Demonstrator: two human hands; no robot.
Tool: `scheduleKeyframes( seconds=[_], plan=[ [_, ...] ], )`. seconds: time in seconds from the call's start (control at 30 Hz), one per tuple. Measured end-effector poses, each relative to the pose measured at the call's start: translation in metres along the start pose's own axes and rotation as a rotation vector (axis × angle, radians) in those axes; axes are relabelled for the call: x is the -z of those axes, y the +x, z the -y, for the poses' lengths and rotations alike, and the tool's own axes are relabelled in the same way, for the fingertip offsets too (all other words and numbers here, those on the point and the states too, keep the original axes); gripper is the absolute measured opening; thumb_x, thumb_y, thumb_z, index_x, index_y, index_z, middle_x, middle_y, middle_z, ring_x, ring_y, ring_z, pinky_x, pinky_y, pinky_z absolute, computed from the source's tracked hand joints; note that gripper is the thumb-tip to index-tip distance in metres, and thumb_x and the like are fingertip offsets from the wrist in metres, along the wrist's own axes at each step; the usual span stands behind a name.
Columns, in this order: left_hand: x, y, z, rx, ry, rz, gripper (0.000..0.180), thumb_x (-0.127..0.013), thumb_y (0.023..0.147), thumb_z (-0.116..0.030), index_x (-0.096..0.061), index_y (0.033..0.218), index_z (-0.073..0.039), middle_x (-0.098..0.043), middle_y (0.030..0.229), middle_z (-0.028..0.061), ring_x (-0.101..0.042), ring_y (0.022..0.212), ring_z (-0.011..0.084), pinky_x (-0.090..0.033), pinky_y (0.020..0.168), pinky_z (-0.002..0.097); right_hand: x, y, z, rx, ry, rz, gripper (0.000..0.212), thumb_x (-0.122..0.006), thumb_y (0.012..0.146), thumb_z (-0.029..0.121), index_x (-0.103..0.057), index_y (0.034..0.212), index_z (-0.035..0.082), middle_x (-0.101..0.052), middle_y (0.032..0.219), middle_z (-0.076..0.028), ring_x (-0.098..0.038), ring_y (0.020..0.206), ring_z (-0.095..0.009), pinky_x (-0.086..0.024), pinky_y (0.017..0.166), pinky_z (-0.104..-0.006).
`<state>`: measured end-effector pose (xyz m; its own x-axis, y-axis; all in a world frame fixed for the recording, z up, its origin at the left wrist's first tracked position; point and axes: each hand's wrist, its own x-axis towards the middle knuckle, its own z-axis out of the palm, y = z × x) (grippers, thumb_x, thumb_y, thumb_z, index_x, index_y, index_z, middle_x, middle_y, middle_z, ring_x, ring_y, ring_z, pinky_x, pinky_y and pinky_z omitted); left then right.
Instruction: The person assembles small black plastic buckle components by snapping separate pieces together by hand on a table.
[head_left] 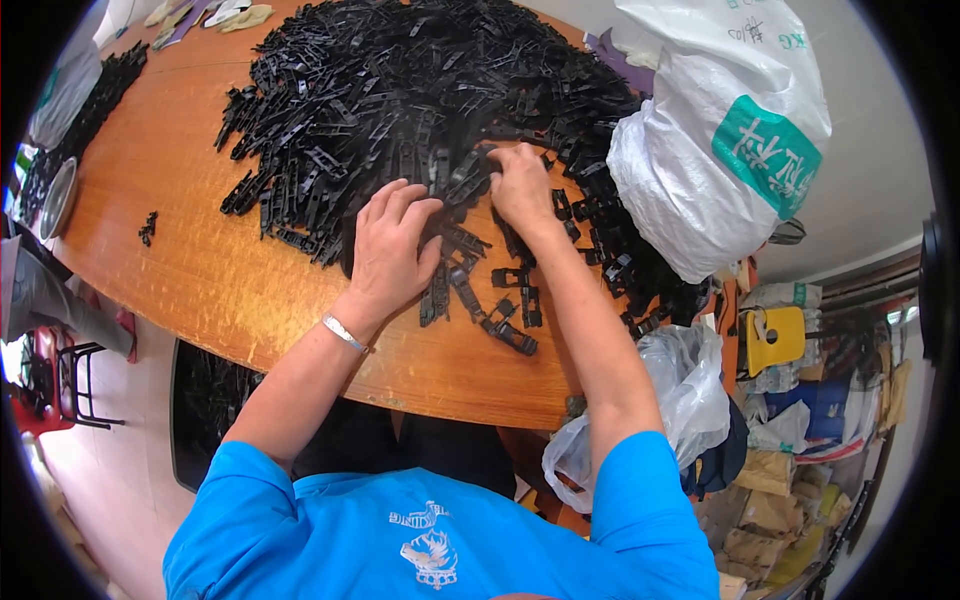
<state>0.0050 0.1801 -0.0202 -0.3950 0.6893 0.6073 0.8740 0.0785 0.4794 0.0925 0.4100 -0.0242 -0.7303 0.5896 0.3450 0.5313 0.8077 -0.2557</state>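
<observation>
A person in a blue shirt (440,545) reaches both bare hands to the near edge of a broad heap of black plastic parts (390,100), which covers the far middle of a wooden desk (190,260). The left hand (388,240) lies at the near edge of the heap, back upward, its fingers gently bent and its thumb set wide of them. The right hand (522,190) bends inward among the parts, thumb and forefinger close together; whether they grip a piece cannot be told from this angle. Between and below the forearms, several loose black parts (512,328) lie on the wood, apart from the main heap. A silvery bracelet (344,333) circles the left wrist. On the right, a bulging white sack (720,150) with a green panel stands just beside the heap, and a translucent plastic bag (685,385) hangs near the right upper arm. A small cluster of black pieces (148,228) (well apart from the rest) sits on the left of the desk. Farther right, a yellow object (774,336) shows above stacked packages (765,510).
</observation>
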Motion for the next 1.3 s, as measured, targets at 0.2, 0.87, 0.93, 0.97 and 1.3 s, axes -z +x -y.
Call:
scheduleKeyframes(
  seconds=[0.2, 0.87, 0.93, 0.97, 1.3],
  plan=[
    [0.001, -0.001, 0.003, 0.021, 0.0, 0.003, 0.041, -0.079, 0.08, -0.008, -0.069, 0.119, -0.006, -0.065, 0.131, 0.012, -0.055, 0.135, 0.036, -0.044, 0.111, 0.0476, 0.008, -0.021, 0.033, 0.092, 0.113, 0.053, 0.027, -0.076, 0.091, 0.009, -0.078, 0.117, 0.009, -0.068, 0.119, -0.015, -0.065, 0.118, -0.037, -0.053, 0.103, -0.0463],
    [-0.003, 0.012, 0.004, 0.06, -0.031, 0.055, 0.039, -0.077, 0.079, -0.006, -0.068, 0.117, -0.007, -0.066, 0.13, 0.0109, -0.057, 0.131, 0.0345, -0.044, 0.108, 0.0473, -0.037, 0.138, -0.065, -0.309, -0.22, -0.04, 0.057, -0.061, 0.101, 0.058, -0.069, 0.136, 0.014, -0.062, 0.142, -0.019, -0.052, 0.136, -0.044, -0.048, 0.106, -0.063],
    [-0.002, 0.011, 0.005, 0.062, -0.01, 0.055, 0.039, -0.077, 0.079, -0.005, -0.068, 0.116, -0.007, -0.066, 0.129, 0.0108, -0.057, 0.13, 0.0343, -0.044, 0.108, 0.0465, -0.045, 0.126, -0.045, -0.262, -0.186, -0.009, 0.053, -0.063, 0.1, 0.055, -0.069, 0.135, 0.015, -0.065, 0.138, -0.018, -0.052, 0.137, -0.04, -0.046, 0.107, -0.0621],
    [-0.002, 0.011, 0.007, 0.058, -0.011, 0.055, 0.039, -0.077, 0.079, -0.005, -0.068, 0.116, -0.007, -0.066, 0.129, 0.0108, -0.057, 0.13, 0.0343, -0.044, 0.108, 0.0465, -0.047, 0.116, -0.033, -0.235, -0.159, -0.006, 0.052, -0.064, 0.1, 0.053, -0.069, 0.135, 0.016, -0.066, 0.136, -0.017, -0.052, 0.137, -0.038, -0.044, 0.108, -0.0617],
    [-0.003, 0.01, 0.002, 0.072, -0.018, 0.042, 0.038, -0.076, 0.081, -0.006, -0.067, 0.118, -0.008, -0.067, 0.12, 0.0096, -0.06, 0.119, 0.0321, -0.045, 0.102, 0.0459, -0.034, 0.054, 0.037, 0.052, 0.164, 0.054, 0.048, -0.065, 0.101, 0.039, -0.068, 0.138, 0.008, -0.071, 0.128, -0.019, -0.064, 0.123, -0.04, -0.048, 0.105, -0.056]
  ],
)
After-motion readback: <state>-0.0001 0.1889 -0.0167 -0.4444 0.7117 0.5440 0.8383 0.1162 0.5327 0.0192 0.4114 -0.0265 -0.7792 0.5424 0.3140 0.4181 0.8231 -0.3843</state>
